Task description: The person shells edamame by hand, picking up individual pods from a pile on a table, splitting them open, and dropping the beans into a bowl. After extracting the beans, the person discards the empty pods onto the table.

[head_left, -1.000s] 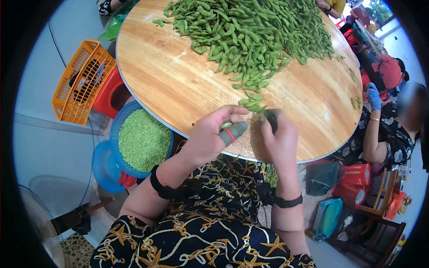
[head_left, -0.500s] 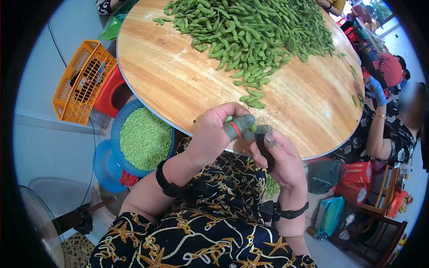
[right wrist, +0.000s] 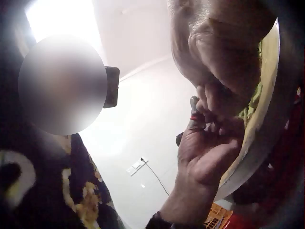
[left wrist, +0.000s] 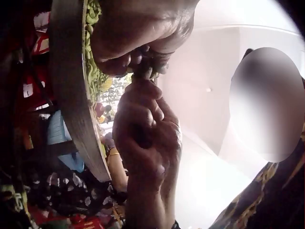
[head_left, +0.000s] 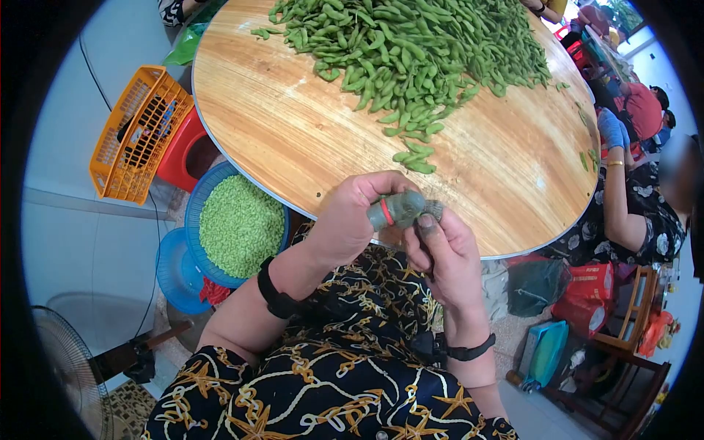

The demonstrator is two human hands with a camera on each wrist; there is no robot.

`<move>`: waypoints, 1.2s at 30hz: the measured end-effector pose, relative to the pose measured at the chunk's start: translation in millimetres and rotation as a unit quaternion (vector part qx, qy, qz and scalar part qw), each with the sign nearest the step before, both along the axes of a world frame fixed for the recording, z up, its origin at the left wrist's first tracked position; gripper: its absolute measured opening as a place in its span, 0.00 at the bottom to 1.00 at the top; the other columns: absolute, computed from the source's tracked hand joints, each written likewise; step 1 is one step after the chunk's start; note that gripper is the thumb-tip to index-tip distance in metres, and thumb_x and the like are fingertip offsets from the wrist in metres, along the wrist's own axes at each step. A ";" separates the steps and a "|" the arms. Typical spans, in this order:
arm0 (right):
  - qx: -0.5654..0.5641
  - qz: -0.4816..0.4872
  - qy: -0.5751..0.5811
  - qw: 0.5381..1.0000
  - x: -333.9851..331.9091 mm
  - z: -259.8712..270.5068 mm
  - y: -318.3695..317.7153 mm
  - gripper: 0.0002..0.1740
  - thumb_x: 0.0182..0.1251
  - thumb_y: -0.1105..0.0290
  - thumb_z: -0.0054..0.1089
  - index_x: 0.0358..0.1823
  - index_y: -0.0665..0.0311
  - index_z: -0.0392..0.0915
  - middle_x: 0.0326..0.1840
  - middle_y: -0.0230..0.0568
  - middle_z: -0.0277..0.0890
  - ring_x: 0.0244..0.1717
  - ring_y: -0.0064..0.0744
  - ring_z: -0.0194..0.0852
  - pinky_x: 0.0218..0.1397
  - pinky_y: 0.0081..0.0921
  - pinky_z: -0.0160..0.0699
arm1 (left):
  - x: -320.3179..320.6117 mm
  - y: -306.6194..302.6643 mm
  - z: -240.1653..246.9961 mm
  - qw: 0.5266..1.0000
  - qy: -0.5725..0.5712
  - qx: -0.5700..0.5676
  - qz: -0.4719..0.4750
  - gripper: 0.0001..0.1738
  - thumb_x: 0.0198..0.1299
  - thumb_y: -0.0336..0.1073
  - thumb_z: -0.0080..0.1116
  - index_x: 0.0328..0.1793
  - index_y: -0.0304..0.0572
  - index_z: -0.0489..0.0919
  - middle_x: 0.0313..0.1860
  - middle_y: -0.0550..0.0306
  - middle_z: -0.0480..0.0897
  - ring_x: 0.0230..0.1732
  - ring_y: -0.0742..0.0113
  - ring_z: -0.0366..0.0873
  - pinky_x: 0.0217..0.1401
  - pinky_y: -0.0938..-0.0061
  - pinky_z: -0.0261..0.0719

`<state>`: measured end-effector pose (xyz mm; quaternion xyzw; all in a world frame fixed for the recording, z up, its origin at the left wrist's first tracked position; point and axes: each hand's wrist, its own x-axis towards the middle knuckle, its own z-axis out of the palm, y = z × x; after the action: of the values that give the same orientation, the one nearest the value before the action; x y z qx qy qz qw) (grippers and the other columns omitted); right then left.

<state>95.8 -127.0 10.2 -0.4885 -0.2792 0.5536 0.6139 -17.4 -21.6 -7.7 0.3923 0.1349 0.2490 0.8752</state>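
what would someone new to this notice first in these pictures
Probably the big heap of green pods across the far part of the round wooden table. Next, the blue basket full of pale green beans, lower down to the table's left. Then the person's left grip and right grip, meeting at the near edge, a red band on a covered left finger.

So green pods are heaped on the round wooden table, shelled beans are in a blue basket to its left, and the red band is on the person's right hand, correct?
Not quite: the head view shows the red band on the left hand. The rest holds: green pods heaped on the round wooden table, shelled beans in a blue basket to its left.
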 end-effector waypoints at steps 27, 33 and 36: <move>-0.067 -0.104 -0.638 0.760 38.4 -6.4 37.6 0.10 0.57 0.70 0.58 0.39 0.66 0.74 0.23 0.49 0.75 0.24 0.46 0.76 0.28 0.40 0.72 | -11.5 9.9 -5.7 0.991 0.062 -0.117 -0.025 0.04 0.60 0.30 0.48 0.39 0.39 0.72 0.30 0.61 0.74 0.25 0.81 0.67 0.24 0.90 0.63; -0.041 -0.078 -0.719 0.689 40.0 -16.6 38.0 0.10 0.55 0.69 0.59 0.37 0.64 0.75 0.22 0.51 0.74 0.24 0.50 0.75 0.28 0.40 0.73 | -5.0 -0.4 -11.5 0.996 0.079 -0.035 0.017 0.04 0.58 0.27 0.46 0.38 0.39 0.72 0.30 0.62 0.74 0.25 0.81 0.66 0.26 0.89 0.61; 0.013 -0.121 -0.614 0.780 43.3 -26.4 32.0 0.08 0.57 0.71 0.58 0.37 0.65 0.75 0.19 0.47 0.73 0.20 0.43 0.73 0.25 0.34 0.69 | -6.5 -3.9 -9.0 0.990 0.128 0.046 -0.030 0.06 0.59 0.26 0.47 0.42 0.39 0.73 0.30 0.62 0.75 0.25 0.82 0.66 0.26 0.88 0.61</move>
<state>139.1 -95.0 -16.2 -0.7469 -0.5427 0.0536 0.3804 -23.9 -25.5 -16.8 0.4647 0.2220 0.1763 0.8389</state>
